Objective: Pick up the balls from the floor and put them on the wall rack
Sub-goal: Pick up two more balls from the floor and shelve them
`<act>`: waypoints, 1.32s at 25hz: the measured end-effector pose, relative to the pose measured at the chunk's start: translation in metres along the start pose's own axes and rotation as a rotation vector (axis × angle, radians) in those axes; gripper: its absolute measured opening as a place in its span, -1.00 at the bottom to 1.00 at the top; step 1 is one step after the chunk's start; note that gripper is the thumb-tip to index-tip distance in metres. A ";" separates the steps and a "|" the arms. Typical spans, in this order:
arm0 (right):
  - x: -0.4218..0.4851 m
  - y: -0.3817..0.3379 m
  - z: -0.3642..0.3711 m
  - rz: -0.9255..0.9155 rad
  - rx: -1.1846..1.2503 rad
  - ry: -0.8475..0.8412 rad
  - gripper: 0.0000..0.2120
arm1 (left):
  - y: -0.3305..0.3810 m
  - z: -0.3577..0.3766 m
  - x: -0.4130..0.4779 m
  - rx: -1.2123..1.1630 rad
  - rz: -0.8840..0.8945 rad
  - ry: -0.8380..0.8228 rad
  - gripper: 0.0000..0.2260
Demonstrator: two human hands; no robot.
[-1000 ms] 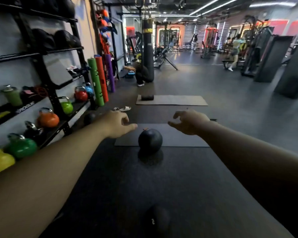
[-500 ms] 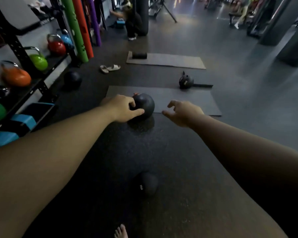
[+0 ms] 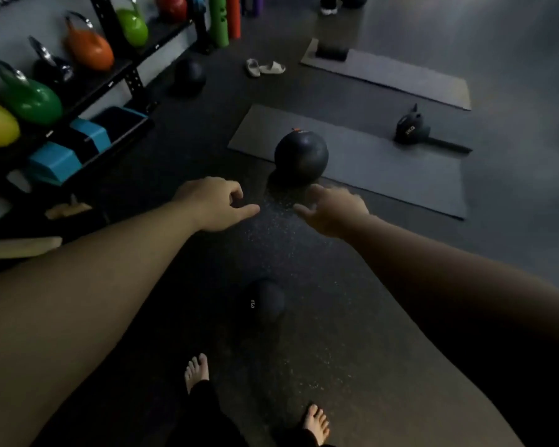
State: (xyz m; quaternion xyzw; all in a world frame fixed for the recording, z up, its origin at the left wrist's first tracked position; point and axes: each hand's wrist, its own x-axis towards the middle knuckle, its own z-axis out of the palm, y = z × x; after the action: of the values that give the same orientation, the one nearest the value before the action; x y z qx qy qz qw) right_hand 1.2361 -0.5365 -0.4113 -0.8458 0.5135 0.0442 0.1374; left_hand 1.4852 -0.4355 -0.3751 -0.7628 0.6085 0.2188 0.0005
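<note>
A large black ball (image 3: 301,156) rests on the near edge of a grey mat (image 3: 384,169). A smaller black ball (image 3: 265,301) lies on the dark floor close to my bare feet. A third black ball (image 3: 189,75) sits by the foot of the wall rack (image 3: 133,72) at the left. Both my arms reach forward and down. My left hand (image 3: 215,204) and my right hand (image 3: 331,209) hover side by side just short of the large ball, fingers apart, holding nothing.
The rack's low shelf carries yellow, green, black and orange kettlebells (image 3: 88,46), with blue blocks (image 3: 75,146) below. A black kettlebell (image 3: 412,127) stands on the mat's far right. Sandals (image 3: 265,67) and a second mat (image 3: 388,75) lie farther off.
The view has tilted further down, so my feet now show. My left hand, which touched the large ball half a second ago, is off it; both hands sit nearer to me.
</note>
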 end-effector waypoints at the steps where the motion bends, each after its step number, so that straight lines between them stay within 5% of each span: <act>1: 0.001 0.001 0.014 -0.013 -0.020 -0.023 -0.45 | -0.002 0.015 -0.004 -0.008 -0.012 -0.016 -0.36; 13: 0.104 0.007 0.165 -0.024 0.001 -0.238 -0.22 | -0.079 0.151 0.103 -0.007 -0.065 -0.109 -0.26; 25: 0.217 0.090 0.537 -0.059 -0.014 -0.497 0.06 | -0.149 0.530 0.251 -0.259 -0.296 -0.293 -0.22; 33: 0.231 0.107 0.666 0.016 0.126 -0.650 0.42 | -0.167 0.679 0.293 -0.606 -0.561 -0.385 0.07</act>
State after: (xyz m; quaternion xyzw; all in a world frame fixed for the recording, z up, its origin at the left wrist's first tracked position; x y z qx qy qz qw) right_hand 1.2947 -0.5957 -1.1195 -0.7733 0.4511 0.2811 0.3457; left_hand 1.4618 -0.4825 -1.1318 -0.8092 0.2758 0.5163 -0.0502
